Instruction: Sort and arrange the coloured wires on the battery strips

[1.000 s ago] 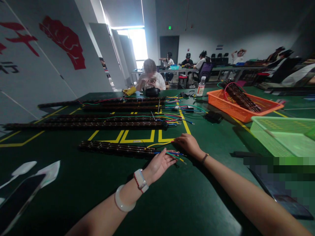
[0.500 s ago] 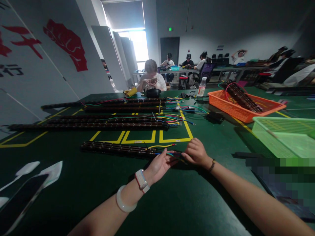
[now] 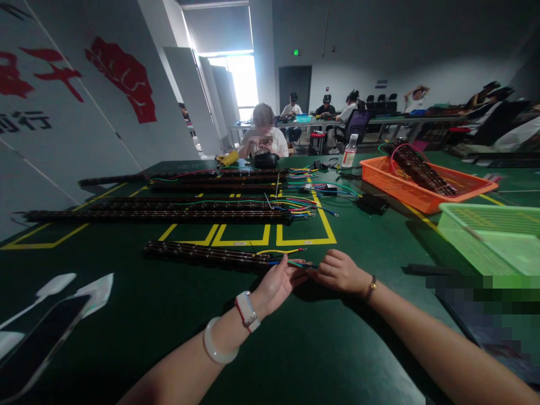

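A dark wire bundle [image 3: 206, 255] lies on the green table [image 3: 177, 315], a yellow wire [image 3: 278, 251] with a red tip sticking out at its right end. Blue and green wires [image 3: 297, 264] run from that end across the fingers of my left hand [image 3: 278, 284], which is palm up with its fingers stretched out. My right hand [image 3: 340, 271] is closed around the far ends of these wires, its fingertips next to those of my left hand.
Long dark bundles [image 3: 169, 216] lie across the table behind. At the right stand an orange basket [image 3: 400, 188] and a green basket [image 3: 464, 236]. A bottle [image 3: 350, 152] is at the back, a phone [image 3: 42, 343] at the left. A person [image 3: 264, 135] sits opposite.
The view has shifted slightly, moving the scene a little to the right. My right hand has turned slightly, and its fingers are curled more tightly by the wire ends.
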{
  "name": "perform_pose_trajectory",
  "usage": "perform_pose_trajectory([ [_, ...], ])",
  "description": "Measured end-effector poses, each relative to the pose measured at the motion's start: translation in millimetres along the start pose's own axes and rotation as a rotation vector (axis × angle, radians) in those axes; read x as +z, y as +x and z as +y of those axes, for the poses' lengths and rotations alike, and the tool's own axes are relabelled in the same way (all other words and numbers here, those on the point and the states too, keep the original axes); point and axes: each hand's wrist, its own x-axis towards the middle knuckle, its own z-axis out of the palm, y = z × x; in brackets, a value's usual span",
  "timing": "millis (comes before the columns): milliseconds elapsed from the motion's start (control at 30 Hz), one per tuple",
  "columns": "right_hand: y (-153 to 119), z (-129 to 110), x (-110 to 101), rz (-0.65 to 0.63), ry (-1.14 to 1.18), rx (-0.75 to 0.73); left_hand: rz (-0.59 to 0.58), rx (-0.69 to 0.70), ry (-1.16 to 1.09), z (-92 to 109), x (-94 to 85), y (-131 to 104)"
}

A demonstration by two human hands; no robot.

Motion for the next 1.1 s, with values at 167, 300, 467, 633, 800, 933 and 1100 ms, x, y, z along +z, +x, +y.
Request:
perform_pose_trajectory([
  [167, 0.8, 6.3, 4.8, 0.066, -0.100, 0.278, 0.036, 0.012, 0.035, 0.3, 3.0, -1.4],
  [300, -1.4, 15.8, 8.0, 0.011, -0.126, 0.271, 0.074, -0.011, 0.064, 2.2, 5.1, -2.7],
  [467, -2.6, 22.0, 11.2, -0.108, -0.114, 0.166, 0.135, -0.019, 0.061, 3.9, 6.7, -3.9],
  [633, -0.1, 22.5, 13.4, -0.160, -0.142, 0.289, 0.146, -0.020, 0.092, 5.0, 10.3, -5.9],
  [800, 0.2, 22.8, 22.5, -0.273, -0.138, 0.448, 0.129, -0.052, 0.201, 5.3, 12.4, -8.2],
  [933, 0.2, 21.1, 29.7, -0.337, -0.114, 0.526, 0.124, -0.035, 0.199, 3.7, 10.6, -7.4],
  [1100, 2.8, 19.2, 29.6, -0.399, -0.060, 0.567, 0.121, -0.024, 0.210, 2.4, 9.3, -7.1],
])
